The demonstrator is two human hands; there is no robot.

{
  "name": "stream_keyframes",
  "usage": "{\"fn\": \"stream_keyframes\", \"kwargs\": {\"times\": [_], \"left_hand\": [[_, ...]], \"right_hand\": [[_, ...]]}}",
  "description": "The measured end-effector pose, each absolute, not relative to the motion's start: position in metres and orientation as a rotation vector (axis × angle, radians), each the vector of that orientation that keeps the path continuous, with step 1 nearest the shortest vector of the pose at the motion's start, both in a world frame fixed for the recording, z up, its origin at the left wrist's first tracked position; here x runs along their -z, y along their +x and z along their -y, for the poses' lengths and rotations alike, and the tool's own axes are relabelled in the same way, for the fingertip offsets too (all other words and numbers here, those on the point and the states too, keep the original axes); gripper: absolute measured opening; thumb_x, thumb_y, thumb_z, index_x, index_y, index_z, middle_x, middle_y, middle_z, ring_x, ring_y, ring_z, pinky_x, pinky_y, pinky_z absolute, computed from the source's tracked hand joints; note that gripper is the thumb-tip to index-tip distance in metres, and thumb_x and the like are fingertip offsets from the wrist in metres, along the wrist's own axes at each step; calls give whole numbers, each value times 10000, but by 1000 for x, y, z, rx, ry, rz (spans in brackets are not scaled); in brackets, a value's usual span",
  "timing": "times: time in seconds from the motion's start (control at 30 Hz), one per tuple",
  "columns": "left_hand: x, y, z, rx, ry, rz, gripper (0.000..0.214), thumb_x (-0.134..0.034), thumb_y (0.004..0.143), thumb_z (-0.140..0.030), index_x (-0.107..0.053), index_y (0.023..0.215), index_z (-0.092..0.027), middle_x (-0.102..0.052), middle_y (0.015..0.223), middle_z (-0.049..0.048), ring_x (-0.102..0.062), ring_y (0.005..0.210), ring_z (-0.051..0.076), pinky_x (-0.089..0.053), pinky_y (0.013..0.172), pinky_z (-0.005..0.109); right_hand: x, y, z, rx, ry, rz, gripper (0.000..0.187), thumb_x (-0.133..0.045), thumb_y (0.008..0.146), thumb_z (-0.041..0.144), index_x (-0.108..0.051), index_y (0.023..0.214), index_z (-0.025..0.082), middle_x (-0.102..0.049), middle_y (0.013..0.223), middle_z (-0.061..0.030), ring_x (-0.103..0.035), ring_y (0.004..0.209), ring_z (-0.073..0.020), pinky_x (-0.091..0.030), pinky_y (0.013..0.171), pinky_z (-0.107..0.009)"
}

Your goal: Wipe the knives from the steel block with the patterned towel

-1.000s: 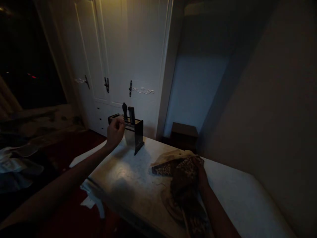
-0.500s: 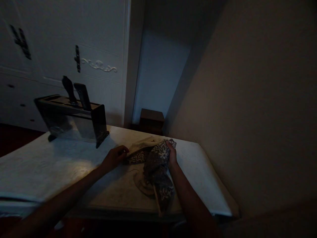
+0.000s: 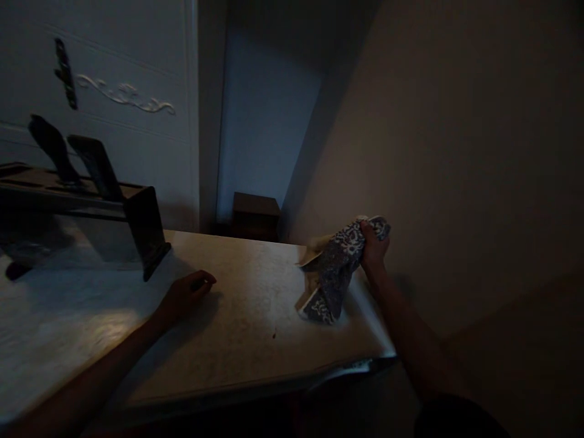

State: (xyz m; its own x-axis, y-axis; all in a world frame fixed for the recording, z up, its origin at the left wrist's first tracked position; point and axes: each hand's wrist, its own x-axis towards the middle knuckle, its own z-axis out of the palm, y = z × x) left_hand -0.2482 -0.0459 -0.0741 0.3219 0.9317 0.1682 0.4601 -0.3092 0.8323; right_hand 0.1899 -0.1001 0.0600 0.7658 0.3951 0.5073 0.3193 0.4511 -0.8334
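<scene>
My right hand (image 3: 375, 246) is closed around the bunched upper end of a patterned cloth (image 3: 340, 267). The cloth is dark grey with a pale floral design, and its paler side shows at the left. It hangs in folds over the right part of the light table (image 3: 241, 304); I cannot tell how much of it touches the surface. Over the table's middle is my left hand (image 3: 187, 295), apart from the cloth. Its fingers are curled in, thumb and fingertips close together, and nothing shows in them.
A knife block (image 3: 137, 213) with two dark-handled tools stands on the table at the left. A small dark speck (image 3: 274, 335) lies near the front edge. Beyond are a white cabinet (image 3: 137, 48), a brown box-like piece (image 3: 255, 204) and a wall (image 3: 447, 152) at the right.
The cloth, earlier spread partly across the table between both hands, is now gathered and shifted right in my right hand. My left hand is off it. The view has turned right.
</scene>
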Motion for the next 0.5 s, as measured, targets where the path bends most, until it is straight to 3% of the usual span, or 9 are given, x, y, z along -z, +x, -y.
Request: {"fn": "stream_keyframes", "kwargs": {"times": [0.17,0.33,0.43,0.5], "left_hand": [[73,-250,37,-821,1951,-1215,413,-482,699,-529,-640,852,-180,-693,817,74,-634,779,244,-461,696,309],[76,-251,30,-773,1978,-1253,413,-472,699,-525,-644,857,-184,-702,848,77,-635,770,247,-457,703,316],[77,-251,32,-740,2010,-1256,435,-443,721,-524,-642,888,-176,-702,878,85,-638,796,248,-456,712,322],[78,-252,35,-718,2030,-1258,457,-421,742,-527,-638,919,-166,-698,873,87,-636,785,242,-455,708,325]], "right_hand": [[-88,234,133,483,-1444,880,570,-759,623,539,-623,994,128,-655,1027,-116,-612,932,-238,-480,878,-410],[-48,250,157,446,-1900,1091,548,-628,743,577,-584,1069,138,-661,997,-145,-620,886,-261,-488,786,-377],[-6,244,169,358,-2258,1385,395,-582,813,476,-619,1034,150,-664,992,-152,-625,950,-264,-467,844,-347],[18,239,175,397,-2478,1457,414,-628,789,424,-628,1059,110,-640,1072,-211,-596,1058,-307,-439,912,-361]]}}
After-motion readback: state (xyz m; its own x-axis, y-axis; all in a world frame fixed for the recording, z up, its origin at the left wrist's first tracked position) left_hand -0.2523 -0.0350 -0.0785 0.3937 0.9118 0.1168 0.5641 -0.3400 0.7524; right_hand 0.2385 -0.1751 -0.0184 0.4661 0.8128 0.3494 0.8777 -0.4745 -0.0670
